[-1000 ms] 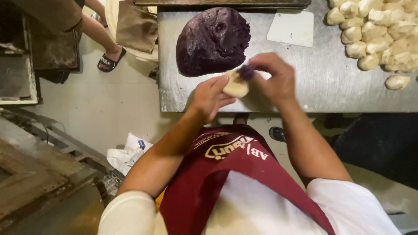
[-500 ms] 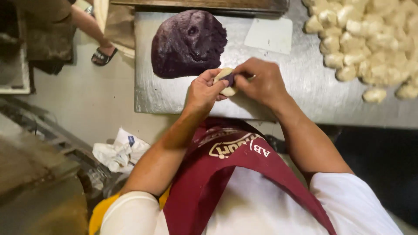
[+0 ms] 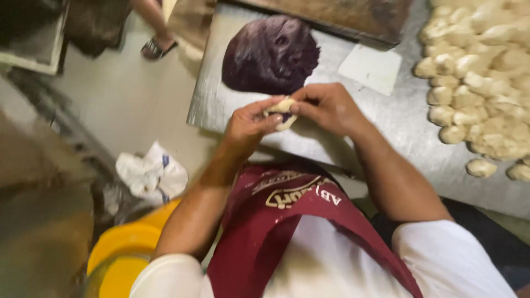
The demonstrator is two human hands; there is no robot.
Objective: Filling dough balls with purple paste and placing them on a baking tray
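Note:
Both my hands meet over the near edge of a steel table (image 3: 381, 129). Between them is a small pale dough piece (image 3: 280, 110) with a dark purple spot of filling showing in its middle. My left hand (image 3: 249, 122) cups the dough from below and the left. My right hand (image 3: 326, 107) pinches its top edge with the fingertips. Just beyond my hands lies a big mound of dark purple filling (image 3: 270, 54) on the table.
Several pale dough pieces (image 3: 480, 83) are heaped at the table's right. A white plastic scraper (image 3: 370, 67) lies flat behind my right hand. On the floor to the left are a crumpled white bag (image 3: 150, 174) and a yellow bucket (image 3: 124, 259). Another person's sandalled foot (image 3: 157, 47) stands farther back.
The dough was open with purple filling beside my right fingers; now the dough is folded up around it. The view has shifted, bringing the yellow bucket into sight.

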